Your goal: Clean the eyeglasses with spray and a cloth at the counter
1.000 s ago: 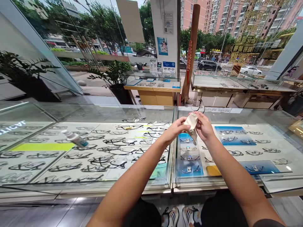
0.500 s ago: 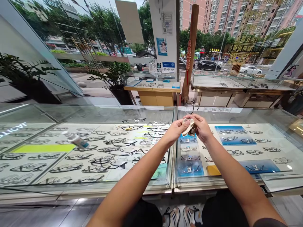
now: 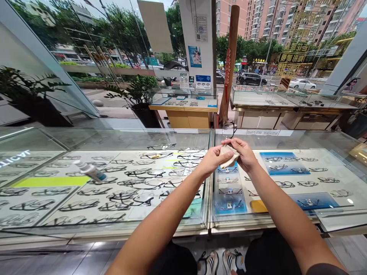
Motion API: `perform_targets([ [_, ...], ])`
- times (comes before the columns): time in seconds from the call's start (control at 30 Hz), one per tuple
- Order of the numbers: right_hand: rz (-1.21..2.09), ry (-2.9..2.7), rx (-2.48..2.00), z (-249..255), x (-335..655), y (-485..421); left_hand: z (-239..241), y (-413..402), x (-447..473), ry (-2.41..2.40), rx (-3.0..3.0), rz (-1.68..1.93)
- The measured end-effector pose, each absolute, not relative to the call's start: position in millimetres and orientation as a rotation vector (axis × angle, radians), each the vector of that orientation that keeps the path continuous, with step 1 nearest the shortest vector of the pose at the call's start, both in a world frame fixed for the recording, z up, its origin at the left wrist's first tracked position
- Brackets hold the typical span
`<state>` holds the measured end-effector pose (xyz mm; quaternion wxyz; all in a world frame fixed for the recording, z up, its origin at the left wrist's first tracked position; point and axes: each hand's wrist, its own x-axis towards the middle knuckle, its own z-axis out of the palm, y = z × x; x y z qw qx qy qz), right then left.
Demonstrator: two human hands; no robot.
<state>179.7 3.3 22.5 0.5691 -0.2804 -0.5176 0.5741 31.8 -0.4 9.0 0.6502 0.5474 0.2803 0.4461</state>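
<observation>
Both hands meet above the glass display counter (image 3: 114,139). My left hand (image 3: 211,160) pinches a beige cleaning cloth (image 3: 228,157) from the left. My right hand (image 3: 243,152) closes on the cloth and on a pair of thin-rimmed glasses (image 3: 229,130), whose lens and black temple stick up behind the fingers. The cloth is folded around the lower part of the glasses, hiding it.
A small white spray bottle with a blue base (image 3: 90,170) lies on the counter glass at left. Rows of eyewear frames fill the cases below. Further display counters (image 3: 186,105), a potted plant (image 3: 142,91) and shop windows stand beyond. My shoes (image 3: 220,261) show below.
The cloth, spread open a second ago, is now folded tighter between both hands. The glasses have shifted slightly left and the hands have closed together.
</observation>
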Motion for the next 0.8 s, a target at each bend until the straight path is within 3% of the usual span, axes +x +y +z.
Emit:
perform_targets([
  [0.8,1.4,-1.113,-0.61,19.7,178.4,8.2,13.9,-7.2,33.4,0.745,1.455,1.224],
])
